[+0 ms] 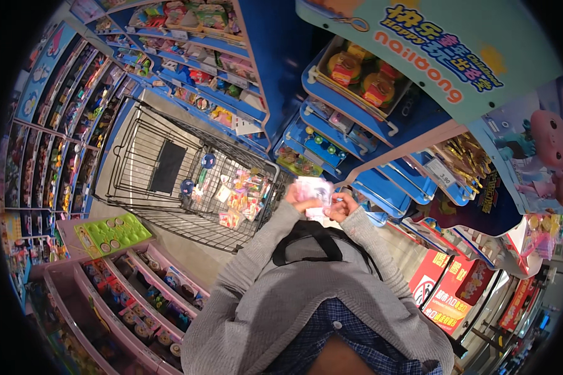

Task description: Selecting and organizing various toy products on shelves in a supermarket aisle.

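A flat pink-and-white piece (319,189) with a printed picture, much like a banknote, is held up in front of my chest. The frame does not show its exact kind. My left hand (296,201) grips its left side with the thumb across the front. From the right, the bent fingers of my right hand (342,206) close on its lower right edge. Just beyond my left forearm stands a black wire shopping cart (141,206). Colourful small packages (241,194) lie in the cart, at the end nearer my hands.
Blue shelves of packaged goods (200,62) rise behind the cart. A blue display rack (372,187) stands close on my right. Pink-edged bins (100,306) are at the lower left, with a green tray-like package (116,234) on top. A red-and-yellow sign (447,306) stands lower right.
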`<state>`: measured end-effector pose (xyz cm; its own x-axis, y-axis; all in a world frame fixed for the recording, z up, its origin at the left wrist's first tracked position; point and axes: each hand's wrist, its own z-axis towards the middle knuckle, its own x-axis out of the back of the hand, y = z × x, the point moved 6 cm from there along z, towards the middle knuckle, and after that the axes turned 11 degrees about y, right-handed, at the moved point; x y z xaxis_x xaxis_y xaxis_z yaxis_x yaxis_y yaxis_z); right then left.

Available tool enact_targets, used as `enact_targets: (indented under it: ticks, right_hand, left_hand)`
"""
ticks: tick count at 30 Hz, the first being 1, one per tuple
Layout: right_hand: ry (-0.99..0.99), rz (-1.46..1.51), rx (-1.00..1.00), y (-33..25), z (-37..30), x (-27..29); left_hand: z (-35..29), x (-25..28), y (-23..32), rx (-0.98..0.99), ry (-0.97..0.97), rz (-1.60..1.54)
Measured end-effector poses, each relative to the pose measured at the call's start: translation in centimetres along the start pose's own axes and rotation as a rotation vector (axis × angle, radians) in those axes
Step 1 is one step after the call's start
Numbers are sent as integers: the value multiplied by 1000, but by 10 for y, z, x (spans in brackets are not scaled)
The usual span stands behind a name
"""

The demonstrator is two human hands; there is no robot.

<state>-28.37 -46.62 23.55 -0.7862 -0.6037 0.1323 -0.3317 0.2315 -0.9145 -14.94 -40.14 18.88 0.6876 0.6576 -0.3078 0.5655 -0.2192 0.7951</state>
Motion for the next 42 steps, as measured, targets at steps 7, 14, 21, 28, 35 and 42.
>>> enact_targets:
  ticks: [7, 14, 21, 28, 35, 42]
  right_hand:
    - [141, 31, -204, 40, -4, 39]
    - [125, -35, -201, 35, -25, 33]
    - [198, -60, -295, 60, -44, 46]
    - [143, -115, -298, 42, -53, 36]
    - [141, -33, -332, 49, -55, 37]
    - [556, 105, -56, 24, -35, 84]
  left_hand:
    - [44, 175, 6, -208, 570, -110]
    - [43, 294, -145, 93, 254, 1313]
    - [61, 279, -184, 381, 156, 1365]
    - [89, 342, -266, 441, 158, 1031]
    - [76, 304, -255, 556, 368, 198]
    - [80, 288, -173, 234, 604, 556]
